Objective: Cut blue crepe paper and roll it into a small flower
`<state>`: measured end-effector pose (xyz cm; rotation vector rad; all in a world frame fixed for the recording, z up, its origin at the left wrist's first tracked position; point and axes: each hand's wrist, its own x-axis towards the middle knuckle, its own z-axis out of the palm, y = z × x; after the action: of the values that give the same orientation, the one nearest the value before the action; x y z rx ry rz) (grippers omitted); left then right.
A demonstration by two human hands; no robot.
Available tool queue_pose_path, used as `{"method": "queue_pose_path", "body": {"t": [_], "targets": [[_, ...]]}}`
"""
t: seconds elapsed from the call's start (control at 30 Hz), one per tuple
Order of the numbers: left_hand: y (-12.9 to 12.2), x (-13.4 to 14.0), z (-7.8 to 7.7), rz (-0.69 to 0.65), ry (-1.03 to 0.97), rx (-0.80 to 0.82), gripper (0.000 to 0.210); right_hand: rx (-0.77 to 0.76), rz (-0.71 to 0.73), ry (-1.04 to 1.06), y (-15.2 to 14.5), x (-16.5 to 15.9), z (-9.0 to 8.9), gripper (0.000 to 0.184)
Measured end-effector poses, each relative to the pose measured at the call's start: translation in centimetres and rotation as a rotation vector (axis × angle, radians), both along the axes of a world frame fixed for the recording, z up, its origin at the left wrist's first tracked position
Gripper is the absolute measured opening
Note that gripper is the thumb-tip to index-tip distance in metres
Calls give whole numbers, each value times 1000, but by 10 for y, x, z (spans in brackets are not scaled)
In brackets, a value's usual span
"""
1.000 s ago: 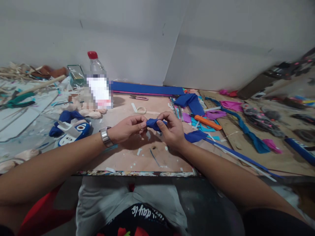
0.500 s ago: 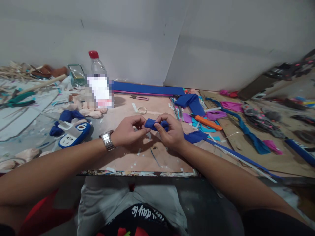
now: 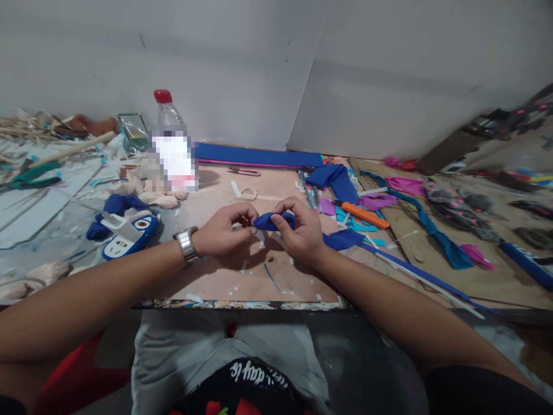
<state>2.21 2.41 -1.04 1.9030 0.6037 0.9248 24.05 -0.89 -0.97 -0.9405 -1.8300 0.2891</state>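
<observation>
A small piece of blue fabric (image 3: 266, 222) is stretched between my two hands, above the middle of the worktable. My left hand (image 3: 227, 230), with a metal watch on its wrist, pinches the fabric's left end between thumb and fingertips. The other end is in my right hand (image 3: 300, 230), thumb pressed on top and fingers curled behind. Past my right wrist lies another bit of blue fabric (image 3: 344, 239), joined to a long thin blue strip. Whether it connects with the held piece is hidden behind the hand.
Behind my hands lie a tape ring (image 3: 249, 193) and pink thread snips (image 3: 244, 172). An orange cutter (image 3: 365, 215) rests among scraps at right. A blue-white dispenser (image 3: 132, 233), green-handled pliers (image 3: 37, 176) and a red-capped bottle (image 3: 163, 97) are at left. A wall stands behind.
The fabric between my hands has turned slightly, from a flat, crumpled bunch to a narrower, folded shape. Both hands keep nearly the same place.
</observation>
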Motion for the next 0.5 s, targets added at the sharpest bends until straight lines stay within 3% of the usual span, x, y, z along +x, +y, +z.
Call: {"method": "queue_pose_path", "body": {"t": [0.17,0.3,0.37,0.5], "targets": [[4,1,-6,-112,-65,-174,12,-25,35,-1,-1,0,-1,13],[6,3,-10,-30,-154,-223,14,3,36,-32,-2,-1,2,13],[6,2,-10,33,-204,-172,21,35,44,-50,-3,-1,4,12],[2,-2,-4,86,-117,123,20,82,71,-96,-2,-2,7,11]]}}
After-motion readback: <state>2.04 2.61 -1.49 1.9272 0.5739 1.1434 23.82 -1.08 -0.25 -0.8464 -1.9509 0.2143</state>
